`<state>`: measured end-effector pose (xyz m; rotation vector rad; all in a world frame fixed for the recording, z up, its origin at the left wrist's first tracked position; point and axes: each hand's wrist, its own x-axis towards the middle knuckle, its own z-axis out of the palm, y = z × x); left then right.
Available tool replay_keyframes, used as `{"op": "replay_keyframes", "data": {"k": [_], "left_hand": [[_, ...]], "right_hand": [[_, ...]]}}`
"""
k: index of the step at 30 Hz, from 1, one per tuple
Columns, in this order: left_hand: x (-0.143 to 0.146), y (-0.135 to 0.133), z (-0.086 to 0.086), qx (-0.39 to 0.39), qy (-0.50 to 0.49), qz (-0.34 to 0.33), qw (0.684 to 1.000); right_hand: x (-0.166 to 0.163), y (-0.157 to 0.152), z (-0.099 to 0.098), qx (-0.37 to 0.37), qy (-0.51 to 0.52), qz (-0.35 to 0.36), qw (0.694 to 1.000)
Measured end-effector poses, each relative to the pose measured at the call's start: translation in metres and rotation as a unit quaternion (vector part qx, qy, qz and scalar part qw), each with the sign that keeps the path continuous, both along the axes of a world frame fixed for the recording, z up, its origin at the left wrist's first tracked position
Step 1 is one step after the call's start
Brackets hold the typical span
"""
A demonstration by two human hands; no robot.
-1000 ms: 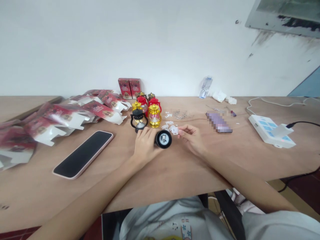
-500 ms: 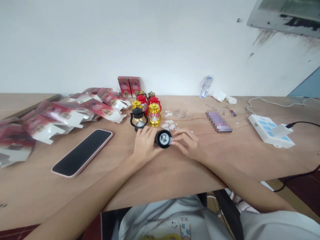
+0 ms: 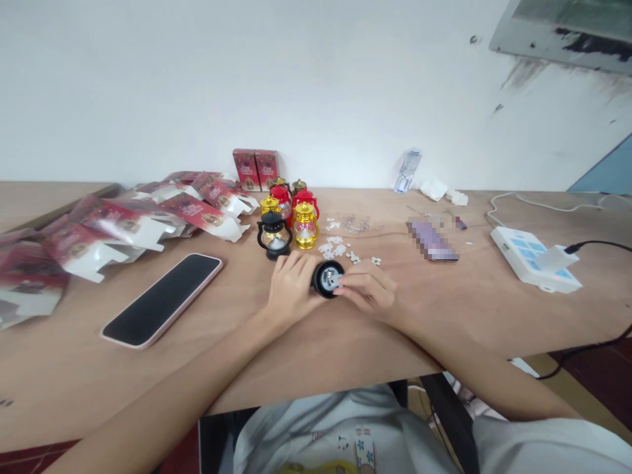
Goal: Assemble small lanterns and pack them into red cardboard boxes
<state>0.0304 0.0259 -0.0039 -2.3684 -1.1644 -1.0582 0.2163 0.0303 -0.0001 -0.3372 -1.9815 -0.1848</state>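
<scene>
From my remote place I see the left hand (image 3: 292,286) closed around the side of a black round hollow body (image 3: 318,282), whose open end is turned to my head camera and shows a pale grey disc (image 3: 326,279) inside. The right hand (image 3: 369,289) is at the opening of this body, and its thumb and finger are pinched together on a small pale flat piece (image 3: 338,280), at the right part of the disc; I cannot tell how deep this piece sits. The 2 hands are near each other, with the black body between them. Just beyond the left hand there stands upright a shiny black small lantern with a looped handle (image 3: 274,237), and close to it a group of 6 more lanterns (image 3: 305,227): 2 gold, 2 red and 2 dark bronze. To their right lie many small white flat pieces (image 3: 333,249) and a loose pile of thin silver metal parts (image 3: 356,225). On the left I see a black-screened phone with a pink edge (image 3: 162,301) and a heap of red and white glossy cartons (image 3: 118,227). 2 upright red printed boxes (image 3: 255,170) stand at the wall.
</scene>
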Motion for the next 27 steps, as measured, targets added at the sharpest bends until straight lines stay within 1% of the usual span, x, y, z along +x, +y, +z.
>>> {"op": "replay_keyframes", "data": {"k": [3,6,9,12,18,24,27], "left_hand": [[-0.001,0.001,0.0,0.007,0.001,0.006,1.0],[-0.001,0.001,0.0,0.011,0.001,0.006,1.0],[0.001,-0.001,0.0,0.009,0.003,-0.004,1.0],[0.003,-0.002,-0.001,0.01,0.009,-0.014,1.0],[0.002,-0.002,-0.001,0.014,0.012,-0.01,1.0],[0.001,-0.001,0.0,0.018,0.016,-0.007,1.0],[0.002,-0.002,0.001,0.016,0.018,-0.006,1.0]], "right_hand": [[0.001,-0.002,0.0,0.001,-0.01,-0.007,1.0],[0.002,-0.002,-0.004,0.004,0.008,-0.004,1.0],[0.0,-0.005,-0.007,0.013,0.033,-0.02,0.999],[-0.003,-0.009,-0.007,0.02,0.046,-0.034,0.998],[-0.005,-0.013,0.0,0.013,-0.007,-0.046,0.999],[-0.005,-0.011,-0.005,0.046,-0.027,-0.056,0.997],[-0.006,-0.011,-0.005,0.062,-0.03,-0.067,0.995]]}}
